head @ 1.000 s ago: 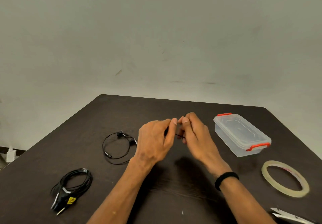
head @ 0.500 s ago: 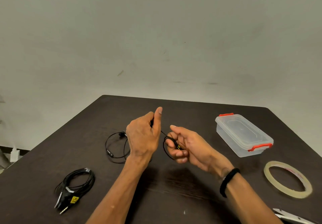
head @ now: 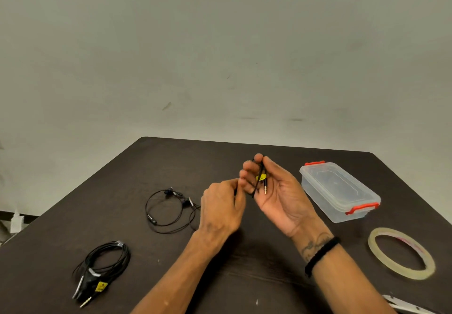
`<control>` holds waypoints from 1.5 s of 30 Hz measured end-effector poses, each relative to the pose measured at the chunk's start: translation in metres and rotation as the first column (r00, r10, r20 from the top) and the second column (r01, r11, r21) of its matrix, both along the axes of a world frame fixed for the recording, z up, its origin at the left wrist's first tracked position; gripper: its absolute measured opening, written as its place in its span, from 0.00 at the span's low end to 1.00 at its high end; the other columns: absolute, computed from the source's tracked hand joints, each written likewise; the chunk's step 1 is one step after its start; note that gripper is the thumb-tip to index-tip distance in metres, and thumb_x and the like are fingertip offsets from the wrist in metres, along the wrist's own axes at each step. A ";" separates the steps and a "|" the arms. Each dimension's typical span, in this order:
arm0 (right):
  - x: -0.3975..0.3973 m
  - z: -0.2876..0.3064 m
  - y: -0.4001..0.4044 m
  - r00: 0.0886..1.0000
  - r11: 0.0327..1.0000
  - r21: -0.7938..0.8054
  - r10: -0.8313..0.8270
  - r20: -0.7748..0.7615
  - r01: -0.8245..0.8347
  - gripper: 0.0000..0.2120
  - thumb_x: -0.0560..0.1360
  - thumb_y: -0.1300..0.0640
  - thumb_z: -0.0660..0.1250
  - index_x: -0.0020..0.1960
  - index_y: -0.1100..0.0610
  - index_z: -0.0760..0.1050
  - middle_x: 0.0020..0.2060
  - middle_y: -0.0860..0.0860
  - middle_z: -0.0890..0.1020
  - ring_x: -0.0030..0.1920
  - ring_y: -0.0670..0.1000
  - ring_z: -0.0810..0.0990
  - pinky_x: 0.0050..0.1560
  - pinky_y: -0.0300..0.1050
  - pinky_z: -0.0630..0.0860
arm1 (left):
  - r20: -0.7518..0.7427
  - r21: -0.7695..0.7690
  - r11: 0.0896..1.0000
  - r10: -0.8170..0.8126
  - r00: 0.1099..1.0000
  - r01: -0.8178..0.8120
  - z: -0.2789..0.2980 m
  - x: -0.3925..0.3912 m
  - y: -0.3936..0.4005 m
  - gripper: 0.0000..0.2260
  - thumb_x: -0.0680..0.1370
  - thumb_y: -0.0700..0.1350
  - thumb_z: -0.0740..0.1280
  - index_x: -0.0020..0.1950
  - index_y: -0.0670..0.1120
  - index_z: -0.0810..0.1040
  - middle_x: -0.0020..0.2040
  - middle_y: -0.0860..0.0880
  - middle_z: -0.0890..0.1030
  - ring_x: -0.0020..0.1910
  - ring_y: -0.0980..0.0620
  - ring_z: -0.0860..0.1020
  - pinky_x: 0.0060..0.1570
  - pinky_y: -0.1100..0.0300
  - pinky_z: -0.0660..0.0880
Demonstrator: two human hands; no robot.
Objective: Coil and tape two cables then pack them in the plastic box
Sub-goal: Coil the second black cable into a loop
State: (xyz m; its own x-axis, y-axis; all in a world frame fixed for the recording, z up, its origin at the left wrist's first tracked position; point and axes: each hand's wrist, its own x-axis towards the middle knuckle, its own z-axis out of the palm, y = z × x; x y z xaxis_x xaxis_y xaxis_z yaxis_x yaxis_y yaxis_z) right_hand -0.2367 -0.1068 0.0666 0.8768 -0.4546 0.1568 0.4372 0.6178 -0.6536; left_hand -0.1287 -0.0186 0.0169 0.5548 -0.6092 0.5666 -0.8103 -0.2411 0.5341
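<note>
right hand (head: 276, 189) fingers grip earphone cable (head: 168, 211) loops | left hand (head: 220, 208) pinches strand | closed plastic box (head: 338, 191) right | tape roll (head: 401, 252), taped cable (head: 105, 264) on counter (head: 244, 277)

Dark table (head: 256, 260) holds coiled cable (head: 107, 262), earphones (head: 168, 209), plastic box (head: 338, 191), tape roll (head: 401, 252), possibly scissors (head: 403, 305).

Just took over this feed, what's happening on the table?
A person is coiling a thin earphone cable: the right hand holds the loops and plug, the left hand pinches the strand. A bundled black cable lies near left. The plastic box sits lidded; tape roll lies unused.
</note>
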 end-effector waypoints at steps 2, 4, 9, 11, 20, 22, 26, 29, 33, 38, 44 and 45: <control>-0.001 0.000 -0.003 0.995 0.995 -0.023 -0.093 0.026 0.093 0.13 0.86 0.57 0.57 0.55 0.60 0.80 0.49 0.60 0.87 0.51 0.59 0.88 0.57 0.53 0.85 | 0.015 0.017 0.999 -0.030 0.999 0.030 -0.003 -0.004 -0.003 0.22 0.84 0.54 0.55 0.30 0.51 0.63 0.24 0.52 0.69 0.24 0.50 0.68 0.30 0.55 0.63; -0.002 0.001 -0.006 0.985 0.983 -0.060 -0.170 0.038 0.172 0.12 0.86 0.57 0.58 0.57 0.61 0.79 0.53 0.62 0.87 0.58 0.61 0.86 0.64 0.55 0.82 | 0.022 0.033 0.997 -0.065 0.998 0.064 -0.005 -0.009 -0.006 0.25 0.86 0.57 0.54 0.30 0.49 0.65 0.24 0.52 0.71 0.24 0.50 0.70 0.29 0.53 0.65; -0.001 -0.003 -0.015 0.932 0.917 -0.175 -0.363 0.012 0.360 0.12 0.88 0.57 0.58 0.61 0.62 0.78 0.59 0.62 0.86 0.65 0.60 0.84 0.70 0.55 0.76 | 0.108 0.084 0.988 -0.141 0.984 0.132 -0.004 -0.017 -0.006 0.26 0.86 0.60 0.53 0.32 0.47 0.68 0.25 0.51 0.72 0.25 0.48 0.72 0.31 0.50 0.73; -0.001 -0.007 -0.017 0.885 0.848 -0.307 -0.464 -0.034 0.432 0.13 0.88 0.57 0.57 0.61 0.62 0.78 0.58 0.60 0.87 0.64 0.57 0.85 0.70 0.53 0.75 | 0.163 0.117 0.981 -0.175 0.971 0.157 -0.001 -0.022 -0.004 0.25 0.85 0.60 0.53 0.34 0.48 0.70 0.26 0.52 0.73 0.26 0.49 0.73 0.32 0.50 0.74; -0.002 -0.026 -0.017 0.744 0.413 -0.882 -0.658 -0.116 0.228 0.13 0.87 0.60 0.55 0.56 0.54 0.79 0.47 0.50 0.87 0.51 0.49 0.86 0.53 0.46 0.83 | 0.247 -0.028 0.998 -0.052 0.968 0.061 0.011 -0.013 0.004 0.21 0.83 0.55 0.59 0.33 0.49 0.73 0.24 0.55 0.70 0.24 0.52 0.69 0.27 0.60 0.60; -0.003 -0.030 -0.017 0.751 0.283 -0.949 -0.655 -0.084 0.141 0.11 0.87 0.60 0.57 0.53 0.53 0.78 0.46 0.45 0.85 0.49 0.44 0.85 0.54 0.44 0.83 | 0.203 -0.101 0.995 0.027 0.979 -0.006 0.012 -0.008 0.003 0.23 0.84 0.56 0.59 0.31 0.48 0.72 0.23 0.54 0.70 0.23 0.52 0.69 0.26 0.58 0.62; -0.001 -0.031 -0.011 0.772 0.205 -0.978 -0.617 -0.155 -0.032 0.11 0.87 0.58 0.56 0.49 0.55 0.74 0.40 0.45 0.82 0.40 0.43 0.81 0.45 0.46 0.79 | 0.075 -0.170 0.981 0.101 0.992 -0.087 0.011 0.002 0.003 0.27 0.84 0.62 0.58 0.32 0.48 0.77 0.25 0.53 0.78 0.24 0.53 0.76 0.29 0.52 0.73; 0.000 -0.030 -0.004 0.790 0.273 -0.956 -0.561 -0.246 -0.104 0.13 0.85 0.58 0.54 0.45 0.57 0.73 0.34 0.45 0.78 0.34 0.41 0.75 0.38 0.48 0.73 | 0.048 -0.225 0.970 0.109 0.993 -0.096 0.013 0.005 0.005 0.27 0.84 0.62 0.62 0.29 0.50 0.72 0.24 0.55 0.77 0.23 0.55 0.74 0.27 0.54 0.72; 0.004 -0.031 0.002 0.830 0.413 -0.905 -0.466 -0.306 -0.102 0.15 0.82 0.55 0.54 0.38 0.52 0.70 0.32 0.42 0.75 0.32 0.41 0.71 0.38 0.42 0.66 | 0.096 -0.253 0.961 0.137 0.986 -0.109 0.019 0.007 0.008 0.28 0.83 0.59 0.66 0.28 0.51 0.59 0.21 0.54 0.61 0.21 0.55 0.61 0.25 0.59 0.60; 0.004 -0.026 0.006 0.861 0.645 -0.742 -0.258 -0.438 -0.184 0.16 0.77 0.45 0.55 0.35 0.52 0.69 0.28 0.45 0.63 0.29 0.46 0.58 0.34 0.48 0.55 | 0.056 -0.290 0.950 0.135 0.989 -0.113 0.019 0.012 0.010 0.29 0.83 0.59 0.66 0.28 0.50 0.59 0.22 0.54 0.59 0.22 0.54 0.59 0.27 0.59 0.58; 0.000 -0.017 0.009 0.835 0.832 -0.425 0.080 -0.545 -0.357 0.20 0.82 0.46 0.52 0.35 0.54 0.67 0.26 0.47 0.59 0.30 0.49 0.50 0.34 0.46 0.51 | -0.038 -0.310 0.943 0.115 0.993 -0.121 0.015 0.015 0.008 0.31 0.83 0.60 0.65 0.28 0.45 0.62 0.22 0.49 0.63 0.23 0.54 0.59 0.25 0.55 0.61; -0.001 -0.016 0.009 0.849 0.851 -0.372 0.150 -0.506 -0.371 0.19 0.82 0.48 0.52 0.36 0.55 0.67 0.26 0.48 0.59 0.30 0.49 0.50 0.34 0.46 0.51 | -0.071 -0.312 0.942 0.110 0.991 -0.127 0.014 0.015 0.007 0.31 0.83 0.61 0.64 0.28 0.44 0.62 0.22 0.47 0.64 0.23 0.52 0.60 0.26 0.52 0.62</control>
